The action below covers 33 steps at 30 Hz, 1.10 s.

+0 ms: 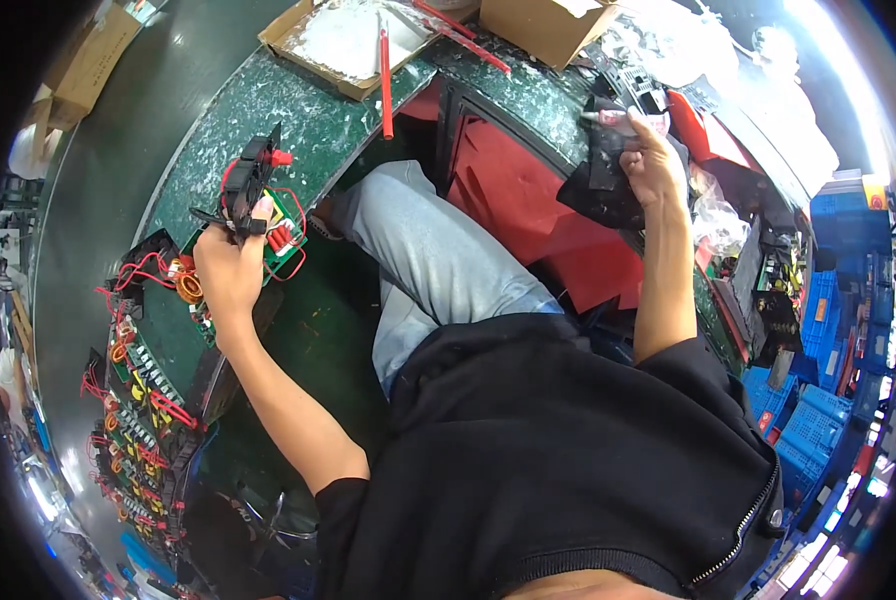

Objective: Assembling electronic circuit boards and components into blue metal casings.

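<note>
My left hand (230,268) grips a green circuit board assembly (264,205) with a black frame, red wires and a red cap, held over the green worktop (268,110) at the left. My right hand (653,160) is raised at the upper right and closed on a black flat part (598,185), with a small pink-and-white tool tip (608,118) showing by the fingers. Between the arms are my legs in light jeans (428,260) and my black jacket (558,450).
Several finished boards with copper coils and red wires (143,400) lie in a row down the left. Open cardboard boxes (348,40) and red rods (386,80) sit at the back. A red sheet (528,200) hangs below the bench. Blue crates (813,420) stand at the right.
</note>
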Each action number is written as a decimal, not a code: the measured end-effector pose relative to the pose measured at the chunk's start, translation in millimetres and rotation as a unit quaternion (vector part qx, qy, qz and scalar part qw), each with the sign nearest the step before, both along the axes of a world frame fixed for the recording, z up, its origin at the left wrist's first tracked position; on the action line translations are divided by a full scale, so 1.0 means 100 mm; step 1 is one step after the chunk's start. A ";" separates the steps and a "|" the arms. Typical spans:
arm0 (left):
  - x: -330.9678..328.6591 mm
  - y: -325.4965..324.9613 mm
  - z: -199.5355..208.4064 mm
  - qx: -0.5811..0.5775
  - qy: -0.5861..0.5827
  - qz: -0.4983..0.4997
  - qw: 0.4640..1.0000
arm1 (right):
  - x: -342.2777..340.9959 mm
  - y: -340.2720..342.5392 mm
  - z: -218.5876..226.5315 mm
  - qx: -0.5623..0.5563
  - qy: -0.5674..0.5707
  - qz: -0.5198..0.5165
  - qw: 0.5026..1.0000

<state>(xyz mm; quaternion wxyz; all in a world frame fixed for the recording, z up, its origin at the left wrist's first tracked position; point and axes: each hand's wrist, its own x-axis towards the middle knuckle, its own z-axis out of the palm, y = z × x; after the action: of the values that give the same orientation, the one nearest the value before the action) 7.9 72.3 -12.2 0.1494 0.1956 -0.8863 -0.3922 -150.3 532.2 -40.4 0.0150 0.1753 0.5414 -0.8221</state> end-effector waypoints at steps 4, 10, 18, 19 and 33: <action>0.00 0.01 0.01 -0.015 -0.009 0.004 1.000 | -0.01 -0.11 0.13 -0.124 -0.015 -0.075 0.989; 0.03 -0.01 0.00 -0.025 -0.014 0.009 1.000 | 0.15 -0.30 0.27 -0.216 0.050 0.064 0.973; -0.01 -0.09 -0.06 -0.073 0.000 0.018 0.997 | 0.49 -1.11 0.28 -0.178 0.012 0.211 0.961; -0.02 -0.06 -0.05 -0.038 0.001 0.019 0.999 | 0.56 -1.25 0.29 -0.162 0.025 0.244 0.956; 0.03 -0.10 -0.01 -0.010 0.001 -0.010 1.000 | 0.95 -2.19 -0.11 -0.231 -0.158 0.333 0.900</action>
<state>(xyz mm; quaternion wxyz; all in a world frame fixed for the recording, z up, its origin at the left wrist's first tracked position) 10.6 62.3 -13.4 0.1480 0.1848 -0.8922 -0.3846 -55.6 312.7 -51.9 0.4135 0.1039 0.3537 -0.8326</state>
